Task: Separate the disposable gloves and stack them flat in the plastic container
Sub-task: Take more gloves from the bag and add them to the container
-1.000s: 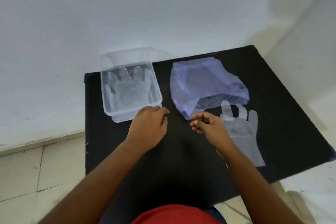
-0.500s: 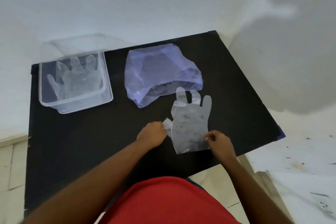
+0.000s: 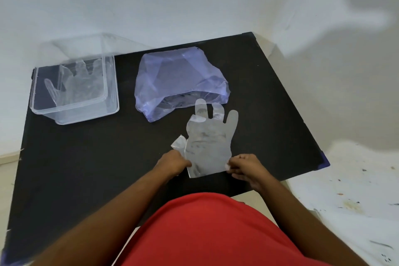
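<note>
Since half a second ago almost nothing has shifted: both hands keep pinching the cuff of the clear disposable glove [image 3: 208, 142]. Left hand [image 3: 173, 163] fingers close on its left corner, right hand [image 3: 245, 167] on its right. Beyond the fingertips lies a bluish plastic bag [image 3: 179, 80]; far left, the plastic container [image 3: 64, 112] holds stacked gloves [image 3: 75, 84].

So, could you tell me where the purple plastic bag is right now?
In the head view, the purple plastic bag lies at the table's far middle, right of the plastic container and just beyond the loose glove.
</note>
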